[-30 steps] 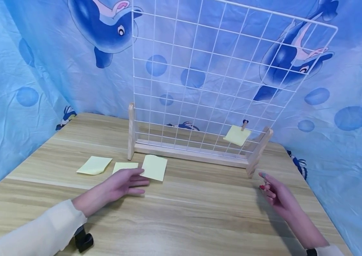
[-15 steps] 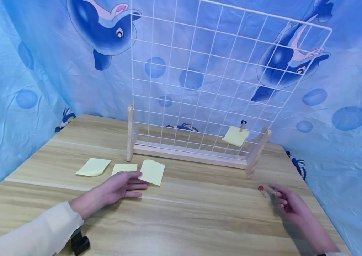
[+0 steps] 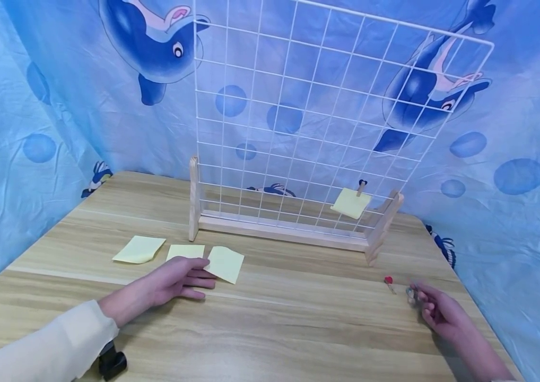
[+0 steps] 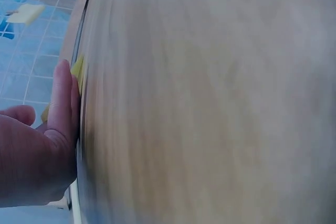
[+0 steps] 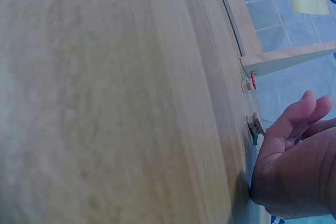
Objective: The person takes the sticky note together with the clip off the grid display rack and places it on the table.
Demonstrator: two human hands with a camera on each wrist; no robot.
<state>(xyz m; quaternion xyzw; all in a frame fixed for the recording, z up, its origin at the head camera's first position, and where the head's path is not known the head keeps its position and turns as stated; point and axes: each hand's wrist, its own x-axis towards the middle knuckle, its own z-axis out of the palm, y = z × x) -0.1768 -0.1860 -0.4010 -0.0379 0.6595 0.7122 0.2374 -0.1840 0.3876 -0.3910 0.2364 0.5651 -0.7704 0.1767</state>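
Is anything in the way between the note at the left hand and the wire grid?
In the head view, nothing loose is visible between the note at the left hand and the wire grid. Only the grid's own wooden base stands there, low along its foot.

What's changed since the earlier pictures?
The left hand pulled its yellow square paper note closer. The right hand moved rightward and closer, away from a red-topped clip, a teal-topped clip at its fingertips; whether gripped is unclear. The hanging yellow note stayed put.
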